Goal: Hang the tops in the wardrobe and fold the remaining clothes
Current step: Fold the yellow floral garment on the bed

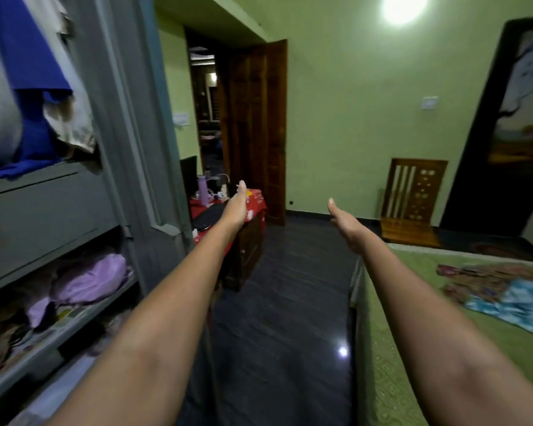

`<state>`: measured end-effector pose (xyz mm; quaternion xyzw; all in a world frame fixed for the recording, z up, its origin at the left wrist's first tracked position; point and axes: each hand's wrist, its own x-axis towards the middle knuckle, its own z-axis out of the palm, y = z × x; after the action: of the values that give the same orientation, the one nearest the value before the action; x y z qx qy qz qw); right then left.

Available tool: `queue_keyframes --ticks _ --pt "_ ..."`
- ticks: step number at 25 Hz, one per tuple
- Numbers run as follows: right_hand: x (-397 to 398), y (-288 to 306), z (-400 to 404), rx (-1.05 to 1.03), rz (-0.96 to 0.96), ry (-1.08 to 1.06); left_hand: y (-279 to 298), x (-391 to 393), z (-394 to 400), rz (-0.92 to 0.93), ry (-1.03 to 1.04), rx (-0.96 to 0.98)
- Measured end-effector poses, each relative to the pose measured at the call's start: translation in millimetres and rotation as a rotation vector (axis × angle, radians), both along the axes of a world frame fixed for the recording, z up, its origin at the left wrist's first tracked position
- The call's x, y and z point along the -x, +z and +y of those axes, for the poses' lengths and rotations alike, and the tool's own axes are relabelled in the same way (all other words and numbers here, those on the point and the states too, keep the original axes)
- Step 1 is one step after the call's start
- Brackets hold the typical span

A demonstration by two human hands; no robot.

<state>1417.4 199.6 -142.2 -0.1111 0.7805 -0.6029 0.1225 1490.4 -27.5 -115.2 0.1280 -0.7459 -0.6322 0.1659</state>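
Both my arms stretch straight out in front of me over the dark floor. My left hand (pixel 238 204) and my right hand (pixel 343 224) are empty, with fingers straight. The grey wardrobe (pixel 126 124) stands open on my left. A blue top (pixel 28 72) and pale garments hang inside it at the upper left. On the green bed (pixel 413 348) to my right lie a brown patterned garment (pixel 486 281) and a light blue and white garment (pixel 517 305).
Lilac and brown folded clothes fill the lower wardrobe shelves (pixel 83 281). A small table with a red cloth (pixel 256 207) holds a purple bottle and a dark flat device. Behind it stands an open wooden door (pixel 259 124). A wooden chair (pixel 413 195) stands by the far wall.
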Motion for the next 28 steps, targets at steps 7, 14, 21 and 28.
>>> queue_keyframes --ticks 7,14,21,28 --pt "125.0 16.3 45.2 0.004 0.057 -0.065 9.6 130.6 29.1 0.057 -0.086 0.044" --pt "269.9 17.6 39.8 -0.089 0.035 -0.039 5.8 270.9 39.0 0.051 -0.086 -0.005" --pt "421.2 34.7 32.9 -0.006 0.038 -0.100 13.8 430.4 23.1 0.153 -0.072 0.075" --pt "601.1 27.5 28.1 -0.053 0.006 -0.203 16.1 630.1 -8.6 0.078 -0.169 0.125"
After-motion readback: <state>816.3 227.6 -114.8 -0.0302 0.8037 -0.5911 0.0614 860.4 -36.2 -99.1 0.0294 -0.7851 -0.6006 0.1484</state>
